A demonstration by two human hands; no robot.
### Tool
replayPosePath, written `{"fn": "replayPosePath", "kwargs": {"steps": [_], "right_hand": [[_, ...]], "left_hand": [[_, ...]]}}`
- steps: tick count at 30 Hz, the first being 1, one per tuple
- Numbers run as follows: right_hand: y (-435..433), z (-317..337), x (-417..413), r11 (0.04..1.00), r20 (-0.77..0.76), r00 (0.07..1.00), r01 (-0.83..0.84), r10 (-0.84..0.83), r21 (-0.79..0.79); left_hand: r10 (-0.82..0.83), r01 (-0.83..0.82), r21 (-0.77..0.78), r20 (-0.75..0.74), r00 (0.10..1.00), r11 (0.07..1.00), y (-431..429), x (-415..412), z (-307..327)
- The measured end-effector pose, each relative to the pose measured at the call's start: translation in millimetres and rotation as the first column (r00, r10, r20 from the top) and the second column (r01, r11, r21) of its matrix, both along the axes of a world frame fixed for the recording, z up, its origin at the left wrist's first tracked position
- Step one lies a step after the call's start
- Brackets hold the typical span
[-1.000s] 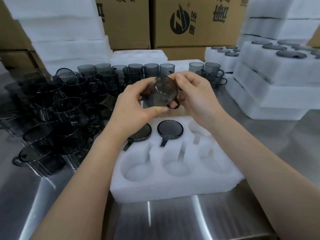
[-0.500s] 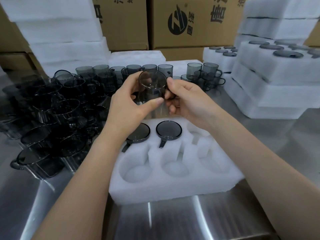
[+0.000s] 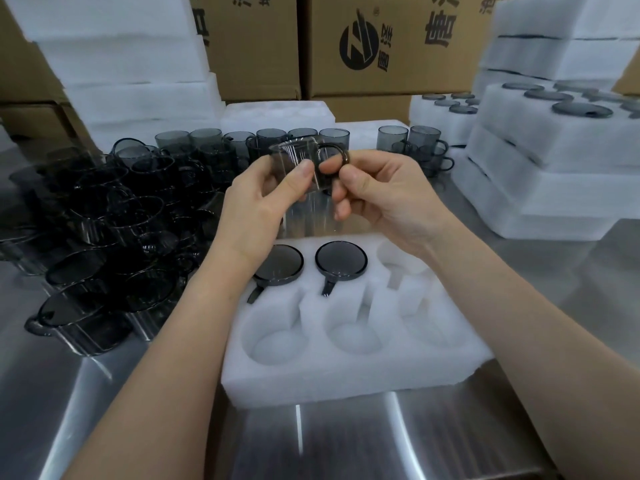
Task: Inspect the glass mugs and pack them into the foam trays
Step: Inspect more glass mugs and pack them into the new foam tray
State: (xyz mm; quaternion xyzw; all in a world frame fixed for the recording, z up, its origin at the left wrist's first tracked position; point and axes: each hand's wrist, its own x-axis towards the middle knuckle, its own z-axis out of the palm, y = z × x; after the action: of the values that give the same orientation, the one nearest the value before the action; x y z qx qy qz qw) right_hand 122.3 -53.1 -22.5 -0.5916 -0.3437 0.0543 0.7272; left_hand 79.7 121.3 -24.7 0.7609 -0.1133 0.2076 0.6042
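Below, foam tray [image 3: 346, 372], two mugs [image 3: 341, 260] seated, four pockets bare.

Below the grip on the clear smoky glass mug [image 3: 294, 154], four round pockets of the white foam tray [image 3: 346, 372] are lying open, two seated dark glass mugs [image 3: 341, 259] are filling its far-left and far-middle ones, a dense crowd of dark glass mugs [image 3: 114, 230] is blocking the grip's left, and stacked white foam trays [image 3: 554, 188] are walling its right.

Two mugs [image 3: 341, 260] sit in the foam tray [image 3: 346, 372], loose mugs [image 3: 114, 216] left of it.
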Motion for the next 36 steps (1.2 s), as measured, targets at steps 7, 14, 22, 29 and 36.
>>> {"fn": "replayPosePath", "kwargs": {"steps": [7, 14, 22, 29, 36], "right_hand": [[3, 2, 0, 0.996, -0.04, 0.995, 0.088, -0.089, -0.013], [6, 2, -1, 0.966, -0.104, 0.971, 0.195, -0.214, -0.169], [6, 0, 0, 0.961, -0.202, 0.942, 0.244, -0.267, -0.132], [5, 3, -3, 0.937, -0.202, 0.92, 0.302, -0.335, -0.176], [5, 4, -4, 0.936, -0.19, 0.921, 0.312, -0.341, -0.165]], "left_hand": [[-0.011, 0.011, -0.002, 0.052, 0.999, 1.0, -6, 0, -2], [0.151, -0.194, 0.199, 0.213, 0.965, 0.96, -7, 0, -5], [0.099, -0.233, 0.278, 0.422, 0.901, 0.932, -3, 1, -9], [0.11, -0.267, 0.282, 0.471, 0.875, 0.922, -1, 5, -14], [0.1, -0.212, 0.176, 0.492, 0.865, 0.961, -5, 3, -13]]}}
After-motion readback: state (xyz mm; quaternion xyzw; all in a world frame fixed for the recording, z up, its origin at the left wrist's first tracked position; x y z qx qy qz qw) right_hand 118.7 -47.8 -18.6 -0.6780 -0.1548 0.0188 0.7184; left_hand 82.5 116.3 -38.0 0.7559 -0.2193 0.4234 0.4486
